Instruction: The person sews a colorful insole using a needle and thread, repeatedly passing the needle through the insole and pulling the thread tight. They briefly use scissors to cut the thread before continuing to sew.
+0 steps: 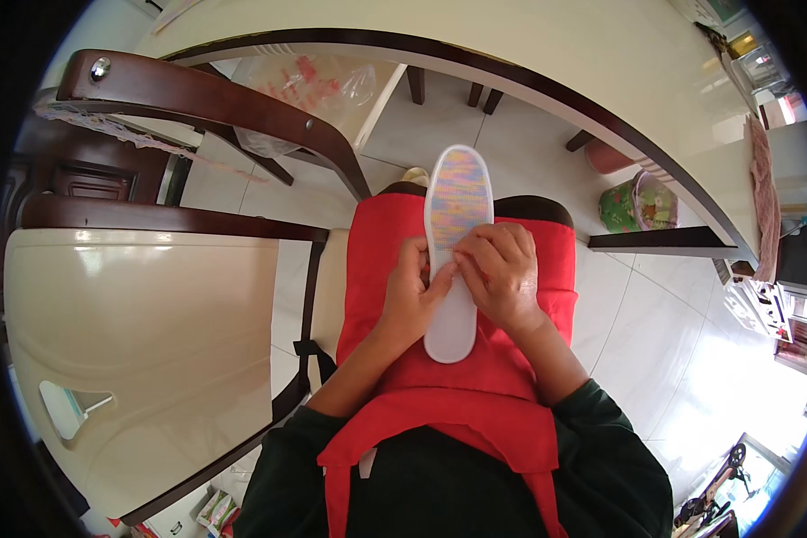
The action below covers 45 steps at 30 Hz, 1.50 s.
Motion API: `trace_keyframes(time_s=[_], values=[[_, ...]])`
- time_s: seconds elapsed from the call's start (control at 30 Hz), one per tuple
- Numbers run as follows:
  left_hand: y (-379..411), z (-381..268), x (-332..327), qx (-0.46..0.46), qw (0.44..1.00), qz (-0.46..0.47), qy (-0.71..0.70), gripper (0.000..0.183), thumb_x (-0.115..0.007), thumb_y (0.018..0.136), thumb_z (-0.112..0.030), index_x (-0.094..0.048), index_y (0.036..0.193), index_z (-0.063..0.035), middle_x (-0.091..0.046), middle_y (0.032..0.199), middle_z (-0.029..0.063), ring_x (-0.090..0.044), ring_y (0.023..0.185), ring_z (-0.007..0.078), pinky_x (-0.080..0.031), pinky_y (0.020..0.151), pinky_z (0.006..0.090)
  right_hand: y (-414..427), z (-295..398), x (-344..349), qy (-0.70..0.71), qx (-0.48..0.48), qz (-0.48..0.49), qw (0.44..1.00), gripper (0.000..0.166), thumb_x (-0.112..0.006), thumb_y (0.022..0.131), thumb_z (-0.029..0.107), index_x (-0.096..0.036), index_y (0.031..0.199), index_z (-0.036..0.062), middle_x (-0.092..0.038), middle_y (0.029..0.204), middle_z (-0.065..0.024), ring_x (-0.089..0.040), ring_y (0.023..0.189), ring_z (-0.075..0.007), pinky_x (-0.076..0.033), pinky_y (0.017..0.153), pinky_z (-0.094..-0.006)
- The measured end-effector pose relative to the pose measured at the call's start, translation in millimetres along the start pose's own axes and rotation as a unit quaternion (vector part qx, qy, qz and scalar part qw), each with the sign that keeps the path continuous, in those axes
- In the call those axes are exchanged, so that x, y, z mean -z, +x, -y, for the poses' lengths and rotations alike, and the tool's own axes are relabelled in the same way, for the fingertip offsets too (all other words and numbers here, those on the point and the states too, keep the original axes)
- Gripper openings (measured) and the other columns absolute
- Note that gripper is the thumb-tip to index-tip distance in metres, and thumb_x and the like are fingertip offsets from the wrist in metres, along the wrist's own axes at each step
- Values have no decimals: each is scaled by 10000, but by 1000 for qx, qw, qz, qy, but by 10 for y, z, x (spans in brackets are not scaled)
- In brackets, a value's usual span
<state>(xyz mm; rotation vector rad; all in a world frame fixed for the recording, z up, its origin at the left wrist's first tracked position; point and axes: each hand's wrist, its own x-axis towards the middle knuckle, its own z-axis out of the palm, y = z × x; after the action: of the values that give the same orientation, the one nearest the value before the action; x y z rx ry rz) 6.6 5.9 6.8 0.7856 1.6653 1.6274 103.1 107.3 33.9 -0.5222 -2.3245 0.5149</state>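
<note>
A shoe insole (458,191) lies lengthwise above my lap, toe end away from me. Multicoloured yarn stitching in pink, yellow and blue covers its front half, while the heel half is plain white. My left hand (413,286) grips its left edge, thumb on top and fingers partly hidden beneath. Over the right side, my right hand (504,269) has thumb and forefinger pinched together at the lower border of the stitching, close to my left thumb. Whatever may be between those fingertips is too small to make out. A red apron (383,269) covers my lap under the insole.
Multicoloured yarn (128,131) hangs along a dark wooden chair back (215,101) at left. Beside me stands another chair with a cream back (148,323). A cream table (511,30) curves ahead; a plastic bag (309,84) sits below its edge. A green patterned bin (635,202) is at right.
</note>
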Motion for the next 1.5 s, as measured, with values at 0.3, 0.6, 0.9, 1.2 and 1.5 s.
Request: trace_keyframes(time_s=[0.3,0.6,0.9,1.2,1.5], values=[[93,71,163,52,994,-48,81,246,-545,856,-135,-438,1038,-9,-547,827,76,-512,648,94,-424,551,249,277,91,700,593,-313,-110,734,91,-352,938,97,-421,918,43,-527,727,-59,-505,527,-125,-404,476,-225],[161,204,293,32,997,-76,-14,224,-538,863,-101,-451,1050,-13,-558,871,51,-537,667,70,-442,566,197,187,-653,1461,318,-178,-546,754,233,-428,904,70,-384,676,49,-300,568,0,-291,513,-90,-451,918,-335],[55,-98,68,30,996,-25,-78,255,-547,868,-99,-439,1078,-3,-555,923,65,-561,751,78,-467,629,199,158,-10,391,144,-139,-88,976,87,-593,776,-15,-558,853,4,-540,786,-78,-524,708,-156,-423,599,-242],[17,-134,51,6,994,-30,-104,268,-526,870,-55,-427,1112,4,-556,964,82,-569,814,95,-482,689,221,95,128,98,180,-116,4,977,160,-609,701,-59,-559,836,8,-521,773,-105,-551,684,-258,-472,577,-331],[2,-116,47,7,994,-26,-109,269,-527,870,-53,-428,1114,2,-556,963,83,-573,814,98,-486,674,218,102,105,91,136,-68,24,988,152,-603,706,-37,-547,837,17,-517,790,-105,-540,706,-276,-476,614,-347]])
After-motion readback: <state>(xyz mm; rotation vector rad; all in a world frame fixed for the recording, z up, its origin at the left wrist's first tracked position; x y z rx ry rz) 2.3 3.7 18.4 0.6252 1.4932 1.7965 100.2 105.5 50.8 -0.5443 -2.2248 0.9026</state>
